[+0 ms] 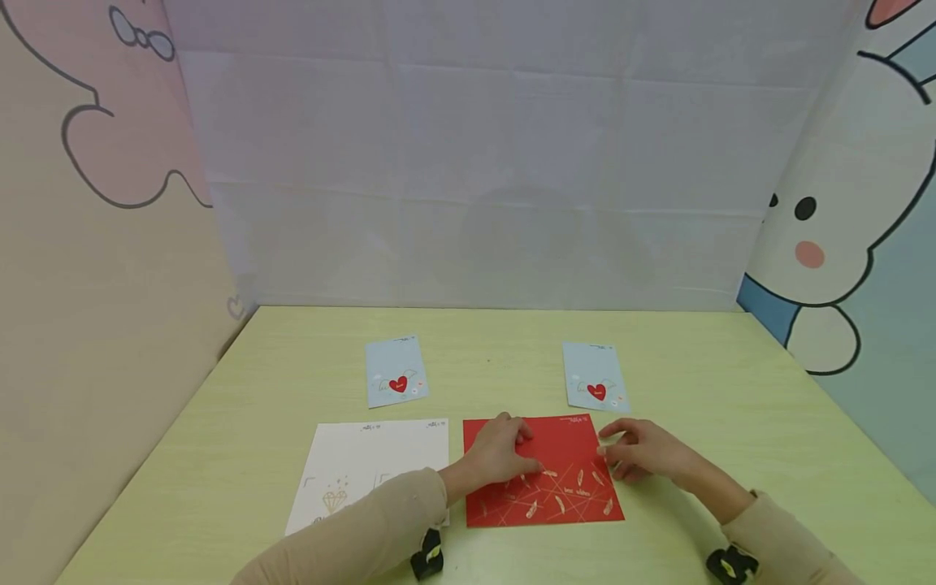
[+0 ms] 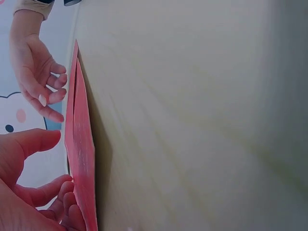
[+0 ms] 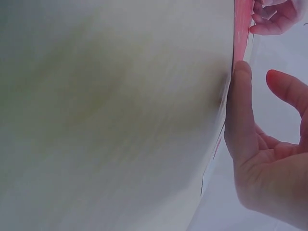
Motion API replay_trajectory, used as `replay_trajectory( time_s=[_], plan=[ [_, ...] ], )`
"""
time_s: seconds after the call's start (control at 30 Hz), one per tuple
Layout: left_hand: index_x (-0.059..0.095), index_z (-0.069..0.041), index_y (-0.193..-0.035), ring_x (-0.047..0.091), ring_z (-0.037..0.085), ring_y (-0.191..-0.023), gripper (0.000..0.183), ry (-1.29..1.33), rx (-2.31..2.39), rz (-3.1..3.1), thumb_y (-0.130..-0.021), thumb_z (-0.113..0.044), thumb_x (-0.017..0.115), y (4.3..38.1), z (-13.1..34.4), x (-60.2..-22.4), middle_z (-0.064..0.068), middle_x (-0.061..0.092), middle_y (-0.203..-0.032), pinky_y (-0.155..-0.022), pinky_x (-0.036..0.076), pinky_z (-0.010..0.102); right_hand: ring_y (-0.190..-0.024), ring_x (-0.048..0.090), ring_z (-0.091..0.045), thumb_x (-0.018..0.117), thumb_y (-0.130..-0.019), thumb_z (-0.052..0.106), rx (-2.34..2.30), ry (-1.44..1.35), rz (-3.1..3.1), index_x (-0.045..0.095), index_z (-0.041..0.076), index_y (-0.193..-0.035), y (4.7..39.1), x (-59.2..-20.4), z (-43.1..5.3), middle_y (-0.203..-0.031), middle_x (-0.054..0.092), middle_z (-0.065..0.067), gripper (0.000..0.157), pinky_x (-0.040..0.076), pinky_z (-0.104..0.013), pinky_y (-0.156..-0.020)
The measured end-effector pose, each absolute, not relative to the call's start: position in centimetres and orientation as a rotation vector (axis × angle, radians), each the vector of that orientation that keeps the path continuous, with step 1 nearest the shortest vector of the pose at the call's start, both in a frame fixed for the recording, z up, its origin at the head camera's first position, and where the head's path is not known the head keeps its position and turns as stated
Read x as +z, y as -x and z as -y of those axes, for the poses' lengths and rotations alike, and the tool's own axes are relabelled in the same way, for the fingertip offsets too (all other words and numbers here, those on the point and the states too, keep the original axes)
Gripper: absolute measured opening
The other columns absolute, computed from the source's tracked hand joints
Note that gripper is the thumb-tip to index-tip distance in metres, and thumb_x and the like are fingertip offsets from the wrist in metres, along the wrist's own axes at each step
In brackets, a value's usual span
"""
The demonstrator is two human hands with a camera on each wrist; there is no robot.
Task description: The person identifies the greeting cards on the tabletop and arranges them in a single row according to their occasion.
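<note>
A red card (image 1: pixel 563 443) with gold feather and line patterns lies flat on the table in front of me. My left hand (image 1: pixel 504 451) rests on its left and middle part, fingers loosely bent and thumb spread toward the center. Beside the card's right edge is my right hand (image 1: pixel 647 447), its fingertips right at that edge and thumb apart from the fingers. Seen low in the left wrist view, the card (image 2: pixel 84 139) shows two layers with a narrow gap between them. In the right wrist view, one extended finger (image 3: pixel 240 106) reaches the card's edge.
A white sheet (image 1: pixel 395 447) with a gold diamond print lies left of the red card, partly covered by my left sleeve (image 1: pixel 366 528). Farther back lie two pale blue cards with red hearts, one on the left (image 1: pixel 395 361) and one on the right (image 1: pixel 594 370).
</note>
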State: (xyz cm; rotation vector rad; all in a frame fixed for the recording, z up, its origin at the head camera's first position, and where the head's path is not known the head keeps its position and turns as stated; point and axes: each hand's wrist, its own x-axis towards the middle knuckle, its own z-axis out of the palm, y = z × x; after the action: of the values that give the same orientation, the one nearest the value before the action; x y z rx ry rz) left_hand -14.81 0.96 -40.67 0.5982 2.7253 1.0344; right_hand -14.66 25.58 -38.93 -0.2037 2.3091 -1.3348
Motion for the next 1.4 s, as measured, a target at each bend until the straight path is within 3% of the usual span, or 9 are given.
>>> replay_trajectory(
  time_s=[0.43,0.77,1.0,1.4],
  plan=[
    [0.056,-0.007,-0.108,0.047,0.015,-0.086,0.038,-0.625,1.196,-2.651,-0.077,-0.027,0.067,15.0,-1.3,-39.1,-0.001,0.05,-0.092,-0.066,0.043,0.024,-0.077,0.06,-0.025,0.055,-0.087,0.025,-1.463,0.047,-2.375,0.04,-0.009,-0.12,16.3,-37.9,-28.0,-0.092,0.058,-0.013,0.049,0.05,-0.036,-0.07],
    [0.058,-0.008,-0.108,0.048,0.017,-0.086,0.031,-0.434,1.414,-2.547,-0.082,-0.024,0.063,17.2,-2.0,-37.7,0.002,0.052,-0.102,-0.068,0.044,0.026,-0.086,0.058,-0.024,0.047,-0.091,0.029,-1.497,-0.002,-2.4,0.031,-0.011,-0.127,17.9,-37.4,-30.2,-0.104,0.054,-0.018,0.056,0.048,-0.033,-0.075],
    [0.053,-0.004,-0.116,0.051,0.019,-0.091,0.038,-0.372,1.531,-2.469,-0.084,-0.024,0.061,18.8,-2.6,-38.1,0.007,0.052,-0.11,-0.065,0.047,0.026,-0.09,0.059,-0.021,0.042,-0.093,0.037,-1.538,-0.1,-2.424,0.025,-0.012,-0.129,19.3,-37.7,-31.3,-0.113,0.049,-0.024,0.063,0.048,-0.032,-0.077],
    [0.048,-0.003,-0.121,0.049,0.027,-0.102,0.045,-0.268,1.463,-2.479,-0.084,-0.026,0.06,21.3,-2.6,-39.0,0.011,0.052,-0.111,-0.08,0.044,0.036,-0.079,0.058,-0.004,0.043,-0.093,0.028,-1.731,-0.189,-2.335,0.02,-0.014,-0.131,20.9,-38.0,-33.1,-0.109,0.053,-0.012,0.062,0.048,-0.025,-0.073]
  ],
)
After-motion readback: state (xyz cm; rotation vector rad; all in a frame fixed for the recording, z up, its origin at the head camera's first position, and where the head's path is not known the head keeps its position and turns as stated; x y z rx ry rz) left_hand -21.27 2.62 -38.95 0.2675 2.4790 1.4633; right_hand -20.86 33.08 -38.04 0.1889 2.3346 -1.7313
